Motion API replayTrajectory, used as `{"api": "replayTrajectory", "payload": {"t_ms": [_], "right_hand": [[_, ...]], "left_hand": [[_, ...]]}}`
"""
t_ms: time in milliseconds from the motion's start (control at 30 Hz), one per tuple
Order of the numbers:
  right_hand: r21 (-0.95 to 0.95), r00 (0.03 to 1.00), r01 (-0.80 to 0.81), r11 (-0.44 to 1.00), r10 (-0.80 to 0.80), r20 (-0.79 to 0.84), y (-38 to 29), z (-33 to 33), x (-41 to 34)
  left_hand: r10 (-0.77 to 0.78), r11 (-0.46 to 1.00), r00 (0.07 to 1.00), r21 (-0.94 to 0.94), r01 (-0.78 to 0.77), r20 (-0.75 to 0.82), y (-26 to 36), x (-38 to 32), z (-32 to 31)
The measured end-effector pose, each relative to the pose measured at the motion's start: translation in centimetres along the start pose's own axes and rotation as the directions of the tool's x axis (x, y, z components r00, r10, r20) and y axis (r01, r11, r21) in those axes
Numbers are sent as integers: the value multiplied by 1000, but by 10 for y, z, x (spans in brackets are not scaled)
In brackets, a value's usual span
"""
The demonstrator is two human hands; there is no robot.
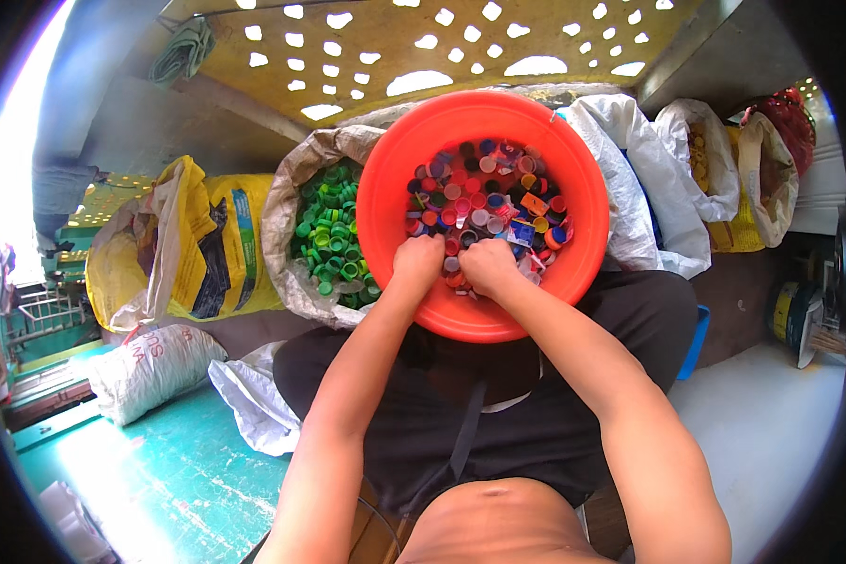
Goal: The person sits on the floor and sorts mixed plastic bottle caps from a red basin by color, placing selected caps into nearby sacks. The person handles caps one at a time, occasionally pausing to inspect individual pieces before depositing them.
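A red plastic basin (388, 183) stands before me, tilted towards me, over my crossed legs. Many plastic bottle caps (478, 201) of mixed colours lie in it, with some small wrappers among them. My left hand (419, 259) reaches in at the near left of the caps, fingers bent down and fingertips hidden. Close to its right, my right hand (490, 264) is curled over the near caps, its fingertips hidden too. Whether either hand holds a cap cannot be seen. Left of the basin, an open woven sack (282, 218) holds green bottle caps (331, 229).
Yellow sacks (211, 247) stand at the left, above a closed white sack (155, 366) on the green surface (183, 472). White sacks (627, 183) line the right, one with yellow caps (699, 158). A perforated yellow panel (395, 63) rises behind the basin.
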State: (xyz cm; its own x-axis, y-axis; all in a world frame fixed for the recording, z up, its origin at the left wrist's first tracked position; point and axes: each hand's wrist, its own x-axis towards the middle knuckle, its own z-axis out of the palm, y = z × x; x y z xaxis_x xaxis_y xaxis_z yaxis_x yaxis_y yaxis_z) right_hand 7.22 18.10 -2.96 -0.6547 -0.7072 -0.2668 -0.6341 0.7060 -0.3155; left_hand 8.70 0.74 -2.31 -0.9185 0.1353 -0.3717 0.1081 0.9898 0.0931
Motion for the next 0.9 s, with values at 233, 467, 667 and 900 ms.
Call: {"api": "replayTrajectory", "payload": {"t_ms": [233,467,667,900], "right_hand": [[-44,996,54,998,-57,-62,11,14,-17],[677,975,-220,702,147,164,12,-26,-13],[701,977,-186,-689,-51,209,-4,-72,-60],[286,948,50,-957,136,287,-26,-82,-88]], "left_hand": [[-83,997,990,18,82,115,-3,5,-16],[-222,61,915,-932,356,335,-15,-39,-80],[-420,560,875,-828,40,-242,47,-78,-119],[-124,810,895,-564,-158,-429,99,-138,-168]]}}
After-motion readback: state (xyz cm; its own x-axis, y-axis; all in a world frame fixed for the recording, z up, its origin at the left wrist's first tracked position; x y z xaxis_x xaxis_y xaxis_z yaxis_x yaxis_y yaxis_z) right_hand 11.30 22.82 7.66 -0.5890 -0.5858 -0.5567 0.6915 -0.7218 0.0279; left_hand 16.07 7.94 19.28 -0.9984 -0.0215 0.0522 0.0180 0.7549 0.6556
